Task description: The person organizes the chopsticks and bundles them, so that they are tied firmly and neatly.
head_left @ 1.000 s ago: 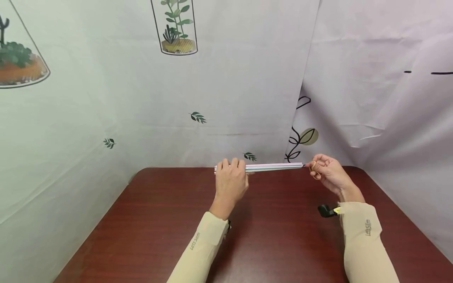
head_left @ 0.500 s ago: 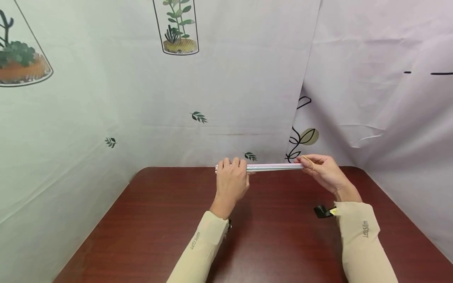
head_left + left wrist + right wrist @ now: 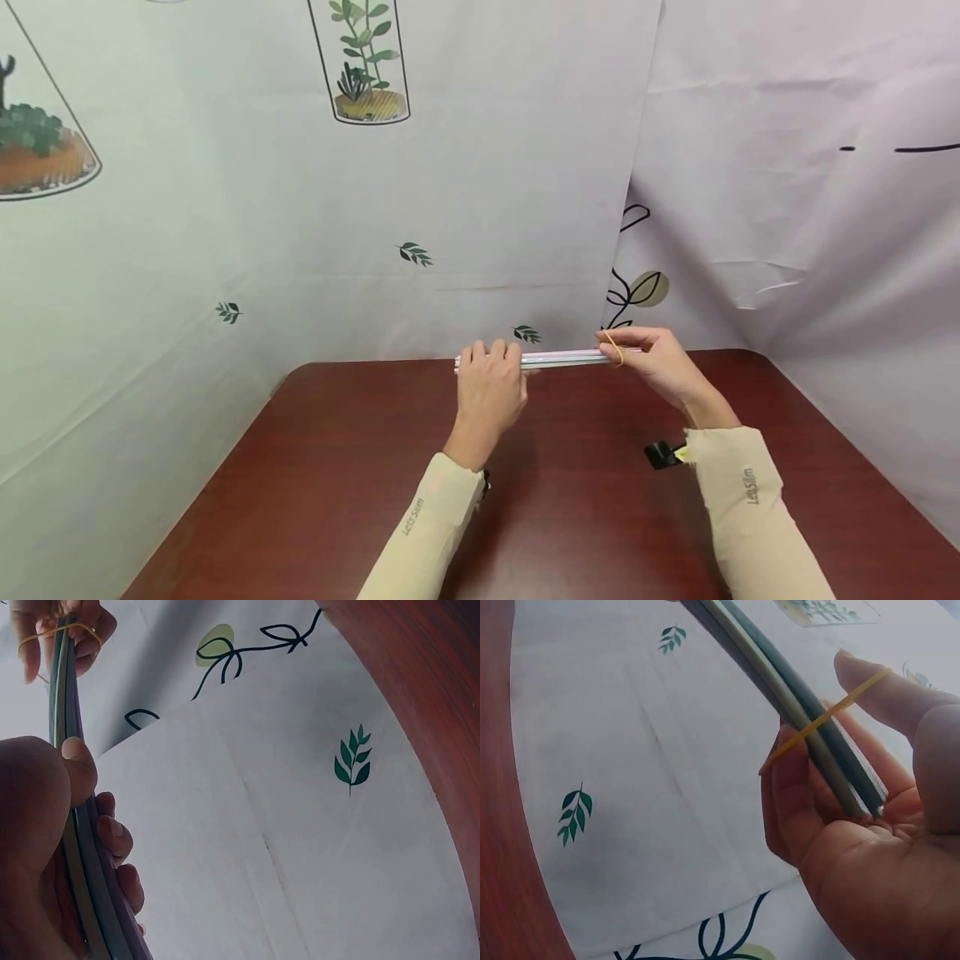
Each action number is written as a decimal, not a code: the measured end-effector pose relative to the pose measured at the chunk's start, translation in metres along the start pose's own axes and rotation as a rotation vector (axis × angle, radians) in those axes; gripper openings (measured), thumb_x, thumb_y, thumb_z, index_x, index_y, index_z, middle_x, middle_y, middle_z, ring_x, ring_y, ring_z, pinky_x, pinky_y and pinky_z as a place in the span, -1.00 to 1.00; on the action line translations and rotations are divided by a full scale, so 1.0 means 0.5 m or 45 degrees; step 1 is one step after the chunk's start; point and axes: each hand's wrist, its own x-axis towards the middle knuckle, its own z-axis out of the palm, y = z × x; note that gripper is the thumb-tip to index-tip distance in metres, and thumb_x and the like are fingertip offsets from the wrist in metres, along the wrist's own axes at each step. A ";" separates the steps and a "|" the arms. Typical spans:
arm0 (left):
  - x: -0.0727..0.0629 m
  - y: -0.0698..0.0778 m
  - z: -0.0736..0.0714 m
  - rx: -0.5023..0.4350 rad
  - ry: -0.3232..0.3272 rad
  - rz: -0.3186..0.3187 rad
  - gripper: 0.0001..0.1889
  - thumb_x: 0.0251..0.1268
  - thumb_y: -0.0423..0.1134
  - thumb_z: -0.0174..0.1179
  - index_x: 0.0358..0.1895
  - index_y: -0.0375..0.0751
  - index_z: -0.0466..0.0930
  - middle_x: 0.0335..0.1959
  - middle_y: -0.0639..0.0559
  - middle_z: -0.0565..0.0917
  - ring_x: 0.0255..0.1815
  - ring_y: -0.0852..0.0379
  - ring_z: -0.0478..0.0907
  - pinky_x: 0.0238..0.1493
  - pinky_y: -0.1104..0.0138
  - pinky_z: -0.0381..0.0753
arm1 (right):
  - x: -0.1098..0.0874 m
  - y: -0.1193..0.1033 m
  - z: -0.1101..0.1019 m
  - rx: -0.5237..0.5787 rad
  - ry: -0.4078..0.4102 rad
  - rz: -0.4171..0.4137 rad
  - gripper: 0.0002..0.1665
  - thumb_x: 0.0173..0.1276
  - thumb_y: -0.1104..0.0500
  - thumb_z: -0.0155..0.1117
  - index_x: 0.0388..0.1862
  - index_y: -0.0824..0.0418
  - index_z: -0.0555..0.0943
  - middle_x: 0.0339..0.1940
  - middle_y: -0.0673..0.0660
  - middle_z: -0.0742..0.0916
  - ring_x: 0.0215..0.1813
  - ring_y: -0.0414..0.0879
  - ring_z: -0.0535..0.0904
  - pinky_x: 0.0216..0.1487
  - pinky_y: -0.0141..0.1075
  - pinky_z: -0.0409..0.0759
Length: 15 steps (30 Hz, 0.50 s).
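Observation:
In the head view my left hand (image 3: 489, 396) grips a bundle of thin, pale drinking straws (image 3: 561, 359) near its left end, above the table's far edge. The left wrist view has my thumb and curled fingers wrapped round the straws (image 3: 97, 870). My right hand (image 3: 663, 367) is at the other end of the bundle. A yellow rubber band (image 3: 829, 715) is stretched across its thumb and bent fingers. In the right wrist view the straws (image 3: 780, 682) run inside the band, with their ends close to the palm.
Under the hands lies a dark red-brown table (image 3: 585, 517). Behind and beside it hangs a pale cloth backdrop (image 3: 510, 183) printed with leaves and plants. A black wrist camera (image 3: 662, 455) juts from the right sleeve.
My right hand has moved left, bringing the rubber band from beyond the straws' right ends to around the bundle. My left hand keeps its grip in nearly the same place.

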 end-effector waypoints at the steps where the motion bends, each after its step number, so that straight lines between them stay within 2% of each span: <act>1: -0.002 0.000 0.000 -0.003 -0.004 -0.001 -0.79 0.14 -0.16 0.27 -0.49 -0.11 0.44 -0.58 0.04 0.46 -0.50 -0.02 0.39 -0.32 0.20 0.42 | 0.000 -0.002 0.003 -0.010 0.003 0.005 -0.58 0.32 0.23 0.37 0.12 0.37 0.64 -0.08 -0.20 0.75 -0.22 -0.25 0.64 -0.07 -0.43 0.58; 4: -0.005 -0.001 0.003 -0.011 -0.008 -0.005 -0.80 0.13 -0.16 0.26 -0.49 -0.11 0.44 -0.57 0.04 0.47 -0.50 -0.03 0.38 -0.32 0.19 0.42 | 0.000 -0.008 0.010 -0.036 -0.001 0.009 -0.47 0.33 0.21 0.37 0.21 0.47 0.55 -0.07 -0.19 0.73 -0.18 -0.25 0.65 -0.07 -0.42 0.59; 6: -0.006 -0.001 0.003 -0.018 -0.018 -0.011 -0.80 0.13 -0.16 0.26 -0.49 -0.11 0.44 -0.57 0.03 0.47 -0.50 -0.03 0.37 -0.32 0.19 0.40 | 0.000 -0.014 0.013 -0.059 -0.003 -0.018 -0.47 0.33 0.22 0.37 0.21 0.47 0.55 -0.06 -0.17 0.72 -0.16 -0.26 0.66 -0.08 -0.42 0.60; 8: -0.005 -0.001 0.004 -0.026 -0.031 -0.016 -0.80 0.13 -0.16 0.25 -0.49 -0.11 0.43 -0.56 0.03 0.47 -0.51 -0.03 0.36 -0.33 0.18 0.38 | -0.001 -0.019 0.015 -0.112 0.019 -0.083 -0.53 0.31 0.25 0.38 0.15 0.44 0.61 -0.06 -0.10 0.72 -0.11 -0.29 0.64 -0.08 -0.45 0.59; 11: -0.002 0.000 0.005 -0.027 -0.057 -0.021 -0.80 0.15 -0.16 0.25 -0.48 -0.11 0.43 -0.55 0.02 0.48 -0.50 -0.03 0.36 -0.33 0.18 0.37 | -0.001 -0.027 0.020 -0.201 0.090 -0.216 -0.73 0.30 0.28 0.38 -0.05 0.37 0.73 -0.07 0.05 0.73 -0.07 -0.30 0.61 -0.11 -0.49 0.55; 15: 0.001 0.001 0.007 -0.027 -0.089 -0.039 -0.82 0.15 -0.16 0.25 -0.46 -0.11 0.45 -0.52 0.01 0.51 -0.47 -0.04 0.40 -0.31 0.17 0.39 | -0.001 -0.038 0.031 -0.172 0.146 -0.354 -0.86 0.29 0.33 0.37 -0.20 0.35 0.78 -0.08 0.21 0.75 -0.04 -0.24 0.65 -0.13 -0.45 0.56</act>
